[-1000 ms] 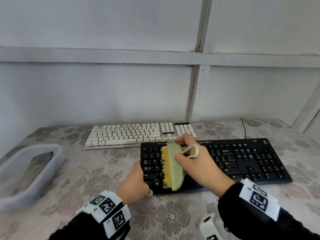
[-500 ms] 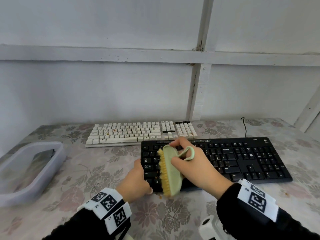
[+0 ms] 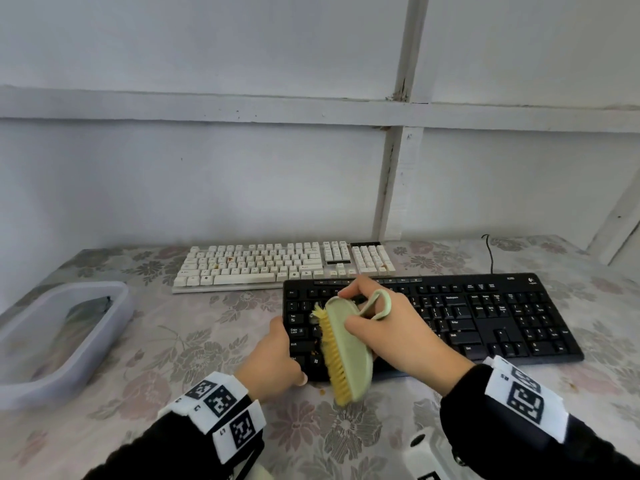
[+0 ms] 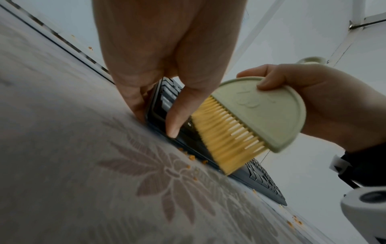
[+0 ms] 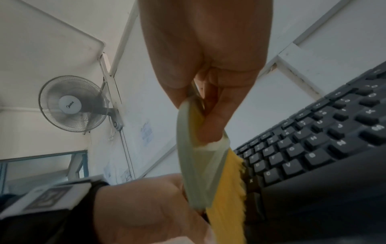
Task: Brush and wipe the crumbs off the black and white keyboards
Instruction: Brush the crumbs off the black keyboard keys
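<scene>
Two keyboards, black keyboard steadied by left hand, right hand grip around one brush

The work surface is a table covered with a pale floral-patterned tablecloth, set directly against a white panelled wall. The wall carries one horizontal white batten and one vertical white batten, which cross above the table; the paint is chipped at the crossing. In the right wrist view, a wall-mounted white fan with a wire grille hangs high near a corner, a window sits below it, and even, diffuse light fills the room.
</scene>
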Motion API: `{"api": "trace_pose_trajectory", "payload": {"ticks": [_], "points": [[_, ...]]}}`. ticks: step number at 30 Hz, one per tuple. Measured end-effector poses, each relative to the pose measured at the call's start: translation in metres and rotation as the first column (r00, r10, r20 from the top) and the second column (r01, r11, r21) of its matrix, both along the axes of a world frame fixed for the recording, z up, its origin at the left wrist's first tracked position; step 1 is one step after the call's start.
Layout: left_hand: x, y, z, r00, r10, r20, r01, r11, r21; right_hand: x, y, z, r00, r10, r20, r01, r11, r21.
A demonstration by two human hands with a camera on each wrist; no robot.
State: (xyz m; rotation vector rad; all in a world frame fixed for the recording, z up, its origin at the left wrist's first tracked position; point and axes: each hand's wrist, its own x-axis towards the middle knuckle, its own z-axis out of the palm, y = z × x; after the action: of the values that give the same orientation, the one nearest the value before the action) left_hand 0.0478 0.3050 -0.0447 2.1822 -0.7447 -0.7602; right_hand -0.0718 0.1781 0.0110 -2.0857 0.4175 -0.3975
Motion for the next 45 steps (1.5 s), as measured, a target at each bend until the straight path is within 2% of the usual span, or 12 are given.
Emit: {"api": "trace_pose_trajectory", "payload": {"ticks": [4,6,13,19,24,27,31,33,40,42,45], "points": [[0.000,0.000,0.000,1.000,-0.010,-0.002,0.010,1.000,-0.009,0.006,-0.004,0.010,0.979,-0.111,0.171,0.110,0.994,0.015],[0.000,0.000,0.000,1.000,-0.013,0.000,0.013,1.000,-0.005,0.012,-0.004,0.011,0.968,-0.116,0.221,0.118,0.993,0.005],[0.002,0.001,-0.001,1.000,-0.017,0.003,0.017,1.000,0.004,0.004,0.006,-0.001,1.000,0.005,0.028,-0.004,1.000,-0.012],[0.001,0.002,0.001,1.000,-0.024,0.000,0.024,1.000,0.004,0.012,-0.002,0.010,0.977,-0.095,0.191,0.095,0.995,0.008],[0.002,0.001,0.000,1.000,-0.015,-0.009,0.015,1.000,-0.007,0.010,0.005,-0.006,0.997,-0.021,0.080,0.018,0.999,0.035],[0.002,0.001,-0.001,1.000,-0.016,-0.006,0.016,1.000,-0.006,0.006,0.004,-0.002,0.999,0.024,0.043,-0.026,0.998,0.065],[0.001,0.002,0.000,1.000,-0.020,-0.015,0.019,1.000,-0.015,0.014,-0.004,0.010,0.976,-0.103,0.194,0.090,0.993,0.072],[0.001,0.002,0.001,1.000,-0.019,-0.014,0.018,1.000,-0.013,0.017,-0.005,0.009,0.971,-0.125,0.205,0.120,0.992,0.038],[0.001,0.001,0.000,1.000,-0.006,-0.006,0.006,1.000,-0.009,0.004,0.001,0.005,0.999,0.026,-0.024,-0.024,0.998,0.060],[0.001,0.001,0.000,1.000,-0.001,-0.004,0.001,1.000,-0.010,0.005,0.000,0.012,1.000,0.013,0.011,-0.014,0.997,0.075],[0.000,0.001,0.001,1.000,0.007,-0.009,-0.007,1.000,-0.008,0.014,-0.002,0.016,0.984,-0.086,0.157,0.078,0.995,0.057]]}}
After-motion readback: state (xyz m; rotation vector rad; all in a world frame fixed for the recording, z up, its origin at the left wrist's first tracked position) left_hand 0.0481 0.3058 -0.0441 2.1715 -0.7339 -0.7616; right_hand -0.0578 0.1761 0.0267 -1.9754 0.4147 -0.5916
